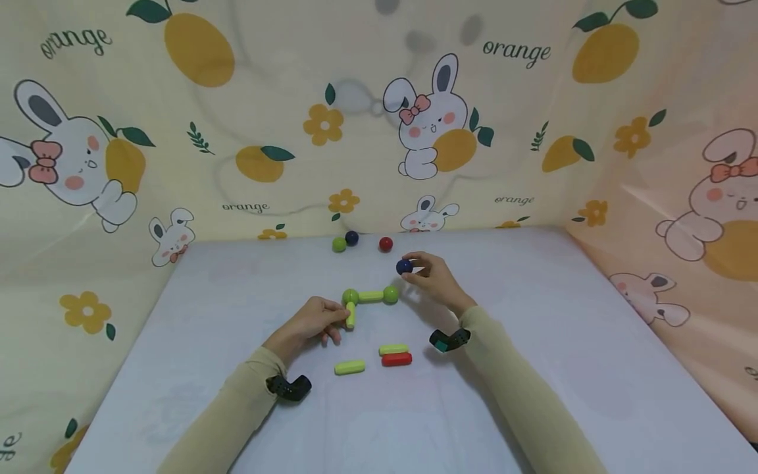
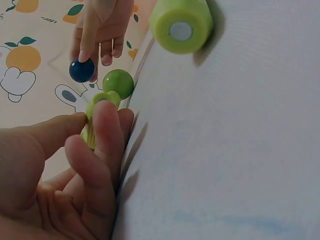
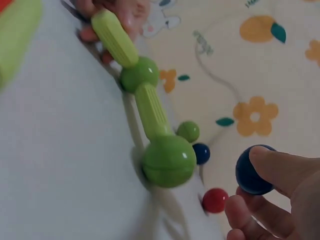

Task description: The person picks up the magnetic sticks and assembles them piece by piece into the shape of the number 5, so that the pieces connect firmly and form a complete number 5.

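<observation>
My left hand pinches a yellow-green rod between thumb and fingers. That rod joins a green ball, from which a second yellow-green rod runs right to another green ball, making an L shape. Up and to the right, my right hand holds a dark blue ball in its fingertips, apart from the joined pieces. In the right wrist view the thumb presses on this blue ball, and the joined green ball is to its left.
Loose at the table's back edge are a green ball, a dark blue ball and a red ball. Nearer me lie two yellow-green rods and a red rod. A printed cloth stands behind the white table.
</observation>
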Motion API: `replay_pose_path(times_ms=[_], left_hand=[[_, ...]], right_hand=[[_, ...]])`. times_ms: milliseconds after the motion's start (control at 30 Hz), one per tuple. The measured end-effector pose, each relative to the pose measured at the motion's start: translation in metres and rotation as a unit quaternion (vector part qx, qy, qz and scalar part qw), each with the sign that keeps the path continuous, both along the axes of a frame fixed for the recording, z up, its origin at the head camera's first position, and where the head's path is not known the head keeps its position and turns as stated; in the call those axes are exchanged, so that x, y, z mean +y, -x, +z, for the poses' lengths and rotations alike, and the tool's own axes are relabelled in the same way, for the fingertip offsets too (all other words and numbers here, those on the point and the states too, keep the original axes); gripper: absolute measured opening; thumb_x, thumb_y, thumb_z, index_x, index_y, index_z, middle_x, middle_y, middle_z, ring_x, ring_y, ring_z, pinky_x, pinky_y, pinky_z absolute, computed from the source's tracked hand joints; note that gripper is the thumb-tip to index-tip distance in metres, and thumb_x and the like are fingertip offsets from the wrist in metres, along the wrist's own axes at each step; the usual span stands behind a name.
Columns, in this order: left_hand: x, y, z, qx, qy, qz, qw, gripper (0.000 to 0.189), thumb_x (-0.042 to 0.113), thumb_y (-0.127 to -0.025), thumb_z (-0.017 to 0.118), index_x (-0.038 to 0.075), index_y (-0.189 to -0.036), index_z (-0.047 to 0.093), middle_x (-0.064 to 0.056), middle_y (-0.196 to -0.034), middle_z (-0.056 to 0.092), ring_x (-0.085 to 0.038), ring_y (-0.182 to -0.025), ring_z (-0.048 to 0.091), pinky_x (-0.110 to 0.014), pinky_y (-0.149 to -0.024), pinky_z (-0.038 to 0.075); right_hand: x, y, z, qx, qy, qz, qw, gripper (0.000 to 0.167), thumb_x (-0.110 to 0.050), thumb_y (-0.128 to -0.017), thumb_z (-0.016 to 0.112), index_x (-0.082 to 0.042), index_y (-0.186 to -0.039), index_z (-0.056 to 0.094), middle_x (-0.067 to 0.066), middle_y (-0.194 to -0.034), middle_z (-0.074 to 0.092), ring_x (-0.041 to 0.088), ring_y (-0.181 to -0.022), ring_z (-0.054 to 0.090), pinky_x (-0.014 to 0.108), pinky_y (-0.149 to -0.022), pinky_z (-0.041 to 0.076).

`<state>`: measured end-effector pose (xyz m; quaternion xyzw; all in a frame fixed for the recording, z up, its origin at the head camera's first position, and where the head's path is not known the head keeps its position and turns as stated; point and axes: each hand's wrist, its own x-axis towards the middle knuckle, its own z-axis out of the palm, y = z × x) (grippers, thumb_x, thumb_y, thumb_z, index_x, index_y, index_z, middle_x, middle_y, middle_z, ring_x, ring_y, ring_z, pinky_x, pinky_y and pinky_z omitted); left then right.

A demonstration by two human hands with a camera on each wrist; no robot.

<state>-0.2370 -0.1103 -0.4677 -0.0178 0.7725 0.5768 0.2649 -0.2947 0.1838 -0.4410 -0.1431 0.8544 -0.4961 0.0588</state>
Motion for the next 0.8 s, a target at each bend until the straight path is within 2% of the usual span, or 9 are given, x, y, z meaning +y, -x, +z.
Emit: replay_pose_path(times_ms=[67, 233, 333, 500, 633, 800], left_hand=[[0.000, 0.000, 0.000, -0.001, -0.003, -0.001, 1.0000, 0.035, 0.021, -0.101, 0.062, -0.003, -0.127, 0.066, -0.004, -0.088, 0.076, -0.007, -0.054, 0.064, -0.018, -0.046, 0.044], [0.000, 0.000, 0.000, -0.002, -0.005, 0.002, 1.0000, 0.035, 0.021, -0.101, 0.062, -0.003, -0.127, 0.066, -0.005, -0.089, 0.076, -0.007, -0.053, 0.064, -0.018, -0.045, 0.044], [0.001, 0.000, 0.002, -0.006, -0.005, 0.003, 1.0000, 0.036, 0.021, -0.101, 0.062, -0.003, -0.127, 0.065, -0.006, -0.090, 0.076, -0.007, -0.053, 0.064, -0.018, -0.045, 0.044], [0.001, 0.000, 0.005, -0.003, 0.005, 0.007, 1.0000, 0.035, 0.022, -0.101, 0.062, -0.002, -0.127, 0.066, -0.006, -0.091, 0.076, -0.007, -0.051, 0.063, -0.018, -0.045, 0.043], [0.000, -0.002, 0.004, 0.006, 0.010, -0.002, 0.9999, 0.035, 0.022, -0.102, 0.061, -0.003, -0.126, 0.066, -0.006, -0.090, 0.076, -0.006, -0.050, 0.061, -0.017, -0.045, 0.043], [-0.002, -0.002, 0.001, 0.024, 0.007, -0.016, 0.9996, 0.035, 0.021, -0.102, 0.059, -0.006, -0.124, 0.066, -0.006, -0.088, 0.075, -0.006, -0.049, 0.060, -0.018, -0.044, 0.042]], right_hand=[[-0.004, -0.009, 0.005, -0.004, -0.006, 0.012, 0.9999, 0.043, -0.018, -0.097, 0.069, -0.007, -0.137, 0.057, 0.021, -0.135, 0.063, 0.027, -0.097, 0.065, 0.033, -0.089, 0.050], [-0.014, -0.022, 0.011, 0.005, -0.038, 0.053, 0.9978, 0.039, -0.018, -0.094, 0.073, -0.006, -0.128, 0.058, 0.021, -0.127, 0.066, 0.025, -0.096, 0.068, 0.038, -0.091, 0.054], [-0.022, -0.026, 0.012, 0.012, -0.044, 0.076, 0.9960, 0.036, -0.019, -0.092, 0.075, -0.007, -0.123, 0.059, 0.018, -0.123, 0.068, 0.023, -0.093, 0.068, 0.038, -0.089, 0.055], [-0.041, -0.040, 0.014, -0.004, -0.063, 0.135, 0.9889, 0.032, -0.027, -0.094, 0.073, -0.012, -0.119, 0.060, 0.011, -0.114, 0.070, 0.020, -0.094, 0.065, 0.035, -0.089, 0.053], [-0.055, -0.053, 0.009, -0.021, -0.088, 0.178, 0.9798, 0.031, -0.031, -0.096, 0.071, -0.013, -0.118, 0.060, 0.006, -0.102, 0.069, 0.017, -0.089, 0.062, 0.030, -0.082, 0.053], [-0.068, -0.066, 0.003, -0.052, -0.080, 0.198, 0.9754, 0.029, -0.026, -0.094, 0.073, -0.013, -0.114, 0.057, 0.005, -0.095, 0.068, 0.015, -0.082, 0.062, 0.026, -0.072, 0.054]])
